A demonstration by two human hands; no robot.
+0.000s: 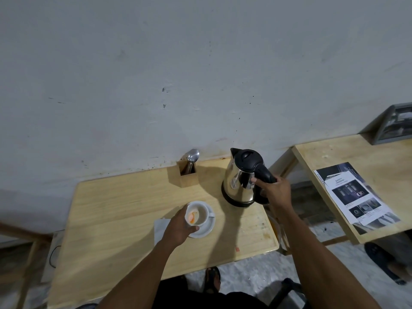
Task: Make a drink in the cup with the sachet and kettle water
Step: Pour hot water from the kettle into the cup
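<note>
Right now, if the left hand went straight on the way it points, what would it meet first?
The left hand already holds the cup on its saucer. Beyond that, probably the kettle, though depth is unclear.

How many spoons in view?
1. The spoon stands bowl-up in the wooden holder by the wall, left of the kettle. The holder's inside is not visible, so another could be hidden.

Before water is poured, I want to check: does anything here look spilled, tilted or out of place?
Nothing is clearly spilled. The cup is tipped on its saucer by the left hand, with orange powder on its inner wall. The right hand grips the kettle, which stands upright. Dark stains mark the table near its right edge.
</note>
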